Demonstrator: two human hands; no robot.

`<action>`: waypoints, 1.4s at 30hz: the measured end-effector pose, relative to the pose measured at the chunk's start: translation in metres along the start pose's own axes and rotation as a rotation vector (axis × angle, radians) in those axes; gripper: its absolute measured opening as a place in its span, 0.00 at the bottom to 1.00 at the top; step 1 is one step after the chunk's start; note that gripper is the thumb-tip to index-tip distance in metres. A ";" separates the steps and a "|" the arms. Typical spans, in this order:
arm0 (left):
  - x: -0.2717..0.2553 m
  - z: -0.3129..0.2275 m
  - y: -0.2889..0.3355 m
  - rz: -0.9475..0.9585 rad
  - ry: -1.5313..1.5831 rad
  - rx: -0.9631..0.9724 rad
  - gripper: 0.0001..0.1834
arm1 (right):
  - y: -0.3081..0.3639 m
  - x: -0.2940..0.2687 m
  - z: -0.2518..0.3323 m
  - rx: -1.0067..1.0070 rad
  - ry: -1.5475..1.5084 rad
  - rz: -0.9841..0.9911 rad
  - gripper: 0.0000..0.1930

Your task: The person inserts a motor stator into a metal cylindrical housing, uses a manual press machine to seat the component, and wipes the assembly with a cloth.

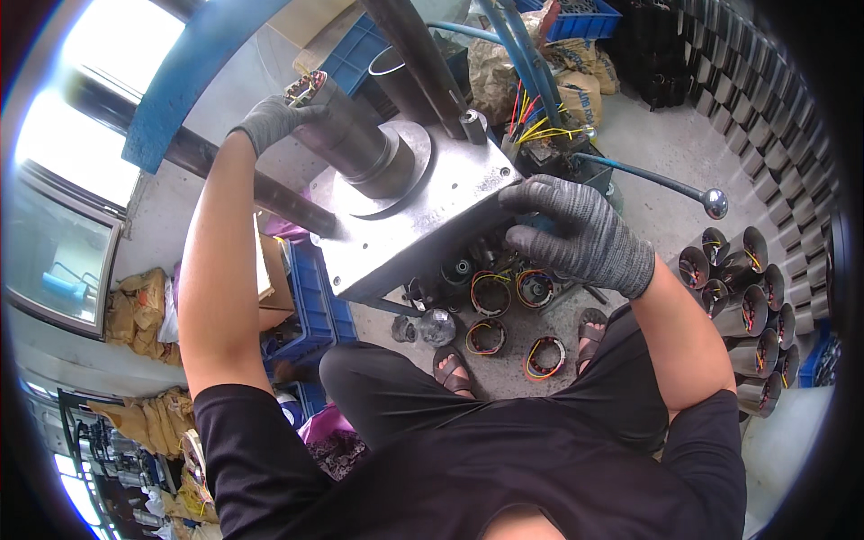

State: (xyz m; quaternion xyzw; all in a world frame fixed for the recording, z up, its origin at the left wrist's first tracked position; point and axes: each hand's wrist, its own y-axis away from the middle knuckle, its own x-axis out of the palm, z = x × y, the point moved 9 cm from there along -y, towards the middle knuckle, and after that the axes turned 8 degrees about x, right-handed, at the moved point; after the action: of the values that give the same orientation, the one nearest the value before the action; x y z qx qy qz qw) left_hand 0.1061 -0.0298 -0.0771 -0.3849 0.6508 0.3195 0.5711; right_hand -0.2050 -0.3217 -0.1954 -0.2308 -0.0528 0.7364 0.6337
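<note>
A dark metal motor housing (346,135) stands on a round base on the thick steel plate (459,193) of a press. Coloured coil windings (306,87) show at its upper end. My left hand (274,122), in a grey knitted glove, grips that upper end, thumb along the housing's side; the other fingers are partly hidden. My right hand (580,232), gloved likewise, is at the plate's right edge with thumb and fingers apart and nothing between them. Whether its fingertips touch the plate I cannot tell.
Ring-shaped wire coils (544,358) lie on the floor below the plate. A blue lever with a ball knob (715,203) juts out at the right. Several housings with wires (754,310) are stacked at the far right. Blue crates (310,292) stand at the left.
</note>
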 end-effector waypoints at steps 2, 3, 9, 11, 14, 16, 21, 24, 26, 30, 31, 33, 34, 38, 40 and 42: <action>0.001 0.001 0.002 0.151 -0.101 -0.076 0.39 | 0.004 -0.002 0.005 -0.038 0.083 0.001 0.20; 0.001 0.011 -0.002 0.130 -0.077 -0.055 0.41 | 0.004 -0.003 0.008 -0.040 0.081 0.004 0.20; 0.016 0.003 -0.006 0.096 -0.054 0.037 0.40 | 0.011 -0.013 -0.005 -0.057 0.192 -0.027 0.20; 0.009 0.010 -0.002 -0.092 -0.198 0.034 0.40 | 0.007 -0.017 -0.009 -0.074 0.183 -0.045 0.20; -0.038 -0.015 0.037 -0.759 -0.462 0.524 0.43 | 0.000 -0.015 0.001 -0.117 0.187 -0.031 0.16; -0.024 -0.061 0.034 -0.746 -0.505 0.500 0.42 | 0.001 -0.018 -0.003 -0.145 0.273 -0.086 0.17; -0.002 -0.066 0.004 -0.532 -0.572 0.441 0.39 | -0.001 -0.019 -0.015 -0.100 0.239 -0.117 0.22; 0.000 -0.045 -0.001 -0.480 -0.531 0.291 0.33 | -0.003 -0.017 -0.016 -0.101 0.240 -0.107 0.22; 0.000 -0.030 0.000 -0.454 -0.211 0.191 0.32 | -0.004 -0.014 -0.014 -0.135 0.294 -0.083 0.22; -0.016 -0.070 0.072 -0.863 -0.355 0.450 0.28 | -0.002 -0.011 -0.018 -0.004 0.161 -0.044 0.20; 0.000 -0.124 0.116 -1.088 0.207 0.981 0.24 | -0.001 -0.011 -0.023 0.041 0.174 -0.038 0.20; 0.011 -0.126 0.193 -1.208 0.713 1.452 0.24 | -0.004 -0.001 -0.025 0.070 0.124 -0.001 0.19; 0.022 -0.117 0.190 -0.993 0.614 1.026 0.22 | 0.000 -0.001 -0.027 0.093 0.096 0.015 0.19; 0.110 -0.017 0.282 -0.623 0.368 0.109 0.16 | 0.002 0.025 -0.016 0.064 0.200 0.171 0.21; 0.167 0.029 0.350 -0.723 0.520 0.004 0.13 | 0.003 0.045 -0.008 0.063 0.197 0.256 0.21; 0.240 0.069 0.429 -0.725 0.662 -0.326 0.12 | 0.006 0.059 -0.010 0.060 0.177 0.351 0.16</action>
State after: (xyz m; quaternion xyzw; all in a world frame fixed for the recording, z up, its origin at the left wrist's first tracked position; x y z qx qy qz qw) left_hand -0.2433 0.2106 -0.3347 -0.7502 0.5633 0.0597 0.3411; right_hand -0.2119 -0.2682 -0.2224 -0.2812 0.0663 0.8137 0.5044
